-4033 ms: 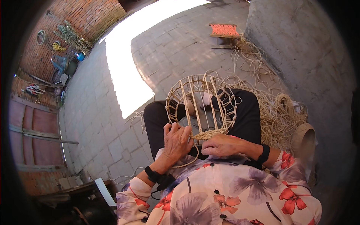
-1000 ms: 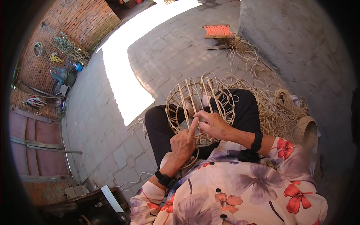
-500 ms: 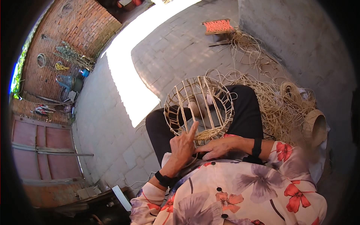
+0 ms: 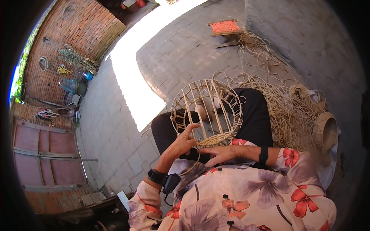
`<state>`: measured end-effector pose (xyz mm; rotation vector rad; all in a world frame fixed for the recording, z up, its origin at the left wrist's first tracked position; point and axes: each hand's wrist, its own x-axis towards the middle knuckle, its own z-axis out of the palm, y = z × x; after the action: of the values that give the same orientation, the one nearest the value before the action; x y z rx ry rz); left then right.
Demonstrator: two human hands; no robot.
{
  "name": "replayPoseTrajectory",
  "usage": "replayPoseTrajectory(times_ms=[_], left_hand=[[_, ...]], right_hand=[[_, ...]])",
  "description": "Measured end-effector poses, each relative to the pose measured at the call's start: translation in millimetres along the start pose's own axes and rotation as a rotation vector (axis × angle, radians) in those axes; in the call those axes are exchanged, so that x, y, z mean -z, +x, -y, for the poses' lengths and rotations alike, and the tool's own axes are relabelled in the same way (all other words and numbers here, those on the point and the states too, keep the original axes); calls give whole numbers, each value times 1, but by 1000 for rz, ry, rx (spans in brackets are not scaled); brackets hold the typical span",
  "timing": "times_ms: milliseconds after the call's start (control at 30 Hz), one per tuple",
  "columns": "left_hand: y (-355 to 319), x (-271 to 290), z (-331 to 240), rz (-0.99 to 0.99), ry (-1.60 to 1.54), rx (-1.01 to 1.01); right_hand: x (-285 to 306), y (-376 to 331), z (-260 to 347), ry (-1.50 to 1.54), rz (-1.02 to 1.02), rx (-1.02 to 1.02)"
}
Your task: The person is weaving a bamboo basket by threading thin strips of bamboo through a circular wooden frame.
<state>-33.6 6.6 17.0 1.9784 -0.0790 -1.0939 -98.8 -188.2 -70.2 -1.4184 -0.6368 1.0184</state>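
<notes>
A round, open basket frame [image 4: 206, 138] of pale ribs and twisted cords stands tilted between my knees, with a denser woven band along its near edge. My left hand [image 4: 180, 143] is beside the near left rim, its index finger stretched toward the ribs and its other fingers partly curled. My right hand [image 4: 221, 154] lies at the near edge, holding the frame, with some fingertips hidden beneath it. From beside the right fingertips a loose cord [image 4: 190, 168] curves down past my left wrist.
A large tangle of pale cord [image 4: 287, 115] lies to my right, with a woven, cup-shaped piece [image 4: 325, 131] beside it. Farther off stands a small stool with an orange top [image 4: 224, 27]. A brick wall [image 4: 81, 30] and a reddish door [image 4: 46, 154] are on the left.
My left hand has drawn back to the left and its index finger has tipped lower. More of the loose cord shows between my hands. My right hand stays nearly in place.
</notes>
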Motion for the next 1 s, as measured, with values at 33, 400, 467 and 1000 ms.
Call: replayPoseTrajectory(times_ms=[33, 400, 467, 1000], left_hand=[[0, 4, -1, -3, -4, 1], [7, 7, 2, -39, -109, 103], [9, 7, 3, -27, -104, 120], [-1, -41, 29, -659, -215, -194]], right_hand=[[4, -6, 20, 64, 51, -83], [5, -8, 24, 159, 87, -117], [5, -7, 21, 176, 92, -138], [22, -42, 40, 206, -22, -115]])
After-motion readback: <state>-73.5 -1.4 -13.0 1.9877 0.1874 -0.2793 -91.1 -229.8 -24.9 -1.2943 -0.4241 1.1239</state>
